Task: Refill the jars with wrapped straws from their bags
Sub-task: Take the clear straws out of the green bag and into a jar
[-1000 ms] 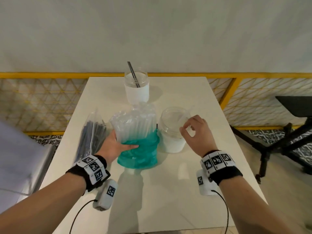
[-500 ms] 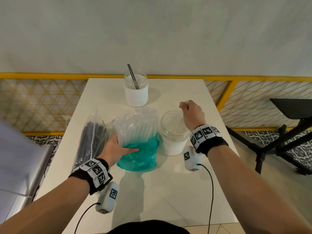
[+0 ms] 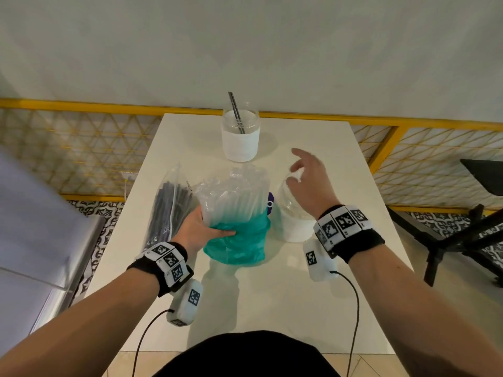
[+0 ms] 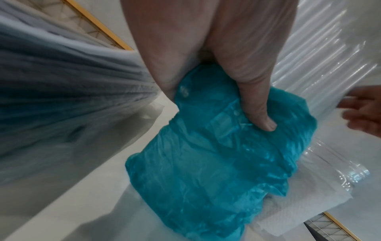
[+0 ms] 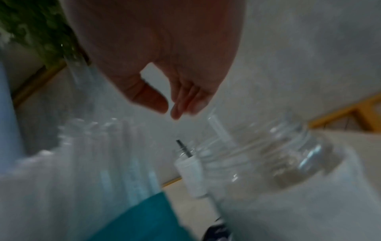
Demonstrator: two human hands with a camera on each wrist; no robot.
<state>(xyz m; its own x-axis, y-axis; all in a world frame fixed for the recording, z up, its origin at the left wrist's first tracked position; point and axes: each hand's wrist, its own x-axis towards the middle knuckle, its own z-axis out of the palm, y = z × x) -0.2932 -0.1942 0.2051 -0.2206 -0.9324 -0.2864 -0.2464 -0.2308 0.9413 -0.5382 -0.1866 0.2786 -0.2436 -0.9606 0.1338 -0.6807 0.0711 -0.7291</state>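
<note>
Left to right on my table (image 3: 245, 300): black-straw bag (image 3: 170, 210); my left hand (image 3: 196, 229) gripping the clear-straw bag (image 3: 234, 213), thumb across its teal base; my right hand (image 3: 310, 183), fingers loose and empty, above the near jar (image 3: 294, 227); far jar (image 3: 240, 137) behind.

A café or small eatery seating corner. A white table (image 3: 272, 295) stands against a plain pale wall (image 3: 245, 44) with a yellow lattice railing (image 3: 81, 148). Patterned black-and-white floor tiles (image 3: 441, 224) lie below. Straw jars (image 3: 241, 140) and bagged straws (image 3: 234, 202) suggest drink service.
</note>
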